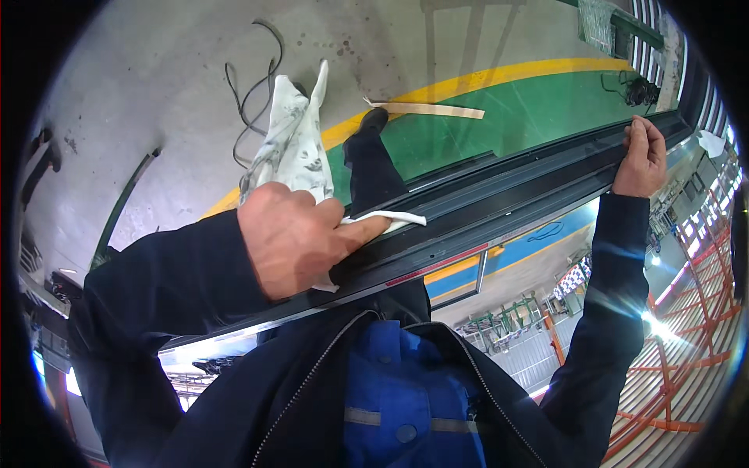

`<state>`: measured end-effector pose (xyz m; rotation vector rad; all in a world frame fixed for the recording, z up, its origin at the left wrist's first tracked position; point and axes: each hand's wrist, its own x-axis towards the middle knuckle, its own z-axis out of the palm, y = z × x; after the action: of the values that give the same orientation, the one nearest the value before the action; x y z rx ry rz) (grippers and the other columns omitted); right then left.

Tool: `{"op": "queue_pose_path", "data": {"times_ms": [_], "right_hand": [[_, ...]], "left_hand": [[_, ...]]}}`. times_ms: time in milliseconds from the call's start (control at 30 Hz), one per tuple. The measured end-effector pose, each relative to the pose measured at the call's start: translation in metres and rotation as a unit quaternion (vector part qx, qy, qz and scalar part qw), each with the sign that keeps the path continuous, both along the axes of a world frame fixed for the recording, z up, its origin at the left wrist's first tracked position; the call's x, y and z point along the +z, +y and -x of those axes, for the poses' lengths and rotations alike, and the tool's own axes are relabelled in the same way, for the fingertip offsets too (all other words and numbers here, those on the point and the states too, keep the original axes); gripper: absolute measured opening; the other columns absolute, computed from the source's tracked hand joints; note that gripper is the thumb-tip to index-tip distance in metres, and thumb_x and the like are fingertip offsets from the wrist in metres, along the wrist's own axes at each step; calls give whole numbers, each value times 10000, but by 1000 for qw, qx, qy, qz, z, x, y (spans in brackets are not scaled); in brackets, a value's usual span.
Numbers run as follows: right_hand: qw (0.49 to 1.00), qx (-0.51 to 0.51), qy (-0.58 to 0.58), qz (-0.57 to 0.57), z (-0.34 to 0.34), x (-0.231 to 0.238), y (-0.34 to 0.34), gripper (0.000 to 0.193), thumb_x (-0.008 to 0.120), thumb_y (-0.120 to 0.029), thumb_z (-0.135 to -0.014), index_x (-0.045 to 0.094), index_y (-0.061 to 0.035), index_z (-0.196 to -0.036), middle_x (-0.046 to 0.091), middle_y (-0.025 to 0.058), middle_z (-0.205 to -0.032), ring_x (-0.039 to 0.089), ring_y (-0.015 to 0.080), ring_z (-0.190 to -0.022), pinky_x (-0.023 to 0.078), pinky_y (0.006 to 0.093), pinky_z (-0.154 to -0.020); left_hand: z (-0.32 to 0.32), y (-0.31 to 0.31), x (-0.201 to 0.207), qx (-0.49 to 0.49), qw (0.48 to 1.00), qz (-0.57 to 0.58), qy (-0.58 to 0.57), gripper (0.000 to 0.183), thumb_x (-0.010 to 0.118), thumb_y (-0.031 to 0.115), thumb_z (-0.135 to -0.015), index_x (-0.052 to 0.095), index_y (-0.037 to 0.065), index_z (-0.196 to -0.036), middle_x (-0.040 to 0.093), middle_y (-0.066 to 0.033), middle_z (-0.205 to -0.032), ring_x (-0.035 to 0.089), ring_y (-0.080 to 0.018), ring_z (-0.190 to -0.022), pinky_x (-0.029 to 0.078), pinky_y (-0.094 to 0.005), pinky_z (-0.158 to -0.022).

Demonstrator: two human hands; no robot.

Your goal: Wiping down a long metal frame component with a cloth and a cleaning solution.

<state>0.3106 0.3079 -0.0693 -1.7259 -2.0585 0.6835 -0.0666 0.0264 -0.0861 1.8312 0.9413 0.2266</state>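
A dark window frame [507, 199] crosses in front of me, rising from lower left to upper right. My left hand [292, 238] is closed on a white cloth [292, 148] with grey smudges. Its index finger presses a fold of the cloth against the grooved face of the frame, while the rest of the cloth hangs over the far side. Farther right, my right hand [644, 160] is at the frame near its corner, fingers bent and drawn together around the edge. The frame hides part of that grip.
Beyond the frame lie a grey floor [179, 101], a yellow line [507, 76] and a green strip [538, 113]. A dark cable [248, 117] and a pale flat strip [437, 110] lie there. Glass [538, 257] on the near side shows the workshop.
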Motion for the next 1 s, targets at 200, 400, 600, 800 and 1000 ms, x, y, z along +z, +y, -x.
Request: {"op": "queue_pose_path", "data": {"times_ms": [200, 400, 600, 800, 1000], "right_hand": [[999, -4, 33, -7, 6, 1, 2, 186, 646, -154, -961, 703, -2, -1052, 678, 20, -882, 563, 64, -745, 456, 197, -686], [1000, 6, 25, -16, 4, -2, 1, 189, 650, -158, -957, 705, -1, -1046, 679, 25, -885, 565, 67, -753, 453, 197, -686], [999, 7, 32, -5, 1, -1, 0, 209, 661, -180, -952, 703, -1, -1051, 680, 24, -887, 572, 67, -777, 455, 202, -710], [999, -3, 32, -2, 6, 0, 2, 196, 648, -170, -962, 703, 0, -1043, 679, 24, -904, 586, 69, -788, 456, 203, -707], [1000, -5, 17, 1, -2, 1, 7, 188, 645, -161, -962, 700, 0, -1042, 682, 26, -924, 595, 75, -795, 463, 207, -705]], "left_hand": [[-27, 36, -1, 1, 997, -75, 35, 487, 585, 211, -856, 575, 166, -1341, 569, -67, -729, 628, -226, -579, 476, -367, -501], [-28, 36, -4, -11, 998, -67, 12, 466, 573, 237, -880, 569, 148, -1337, 609, -97, -729, 622, -242, -555, 468, -374, -479], [6, 1, 9, -63, 994, -62, 62, 416, 569, 222, -896, 611, 161, -1305, 557, -64, -683, 611, -221, -548, 439, -366, -460], [-19, 27, -3, -16, 993, -101, 50, 332, 516, 267, -967, 630, 180, -1266, 598, -84, -713, 651, -242, -594, 480, -386, -485], [-25, 53, -21, -28, 998, 9, -53, 362, 514, 259, -961, 632, 125, -1276, 659, -118, -733, 676, -281, -637, 513, -413, -549]]}}
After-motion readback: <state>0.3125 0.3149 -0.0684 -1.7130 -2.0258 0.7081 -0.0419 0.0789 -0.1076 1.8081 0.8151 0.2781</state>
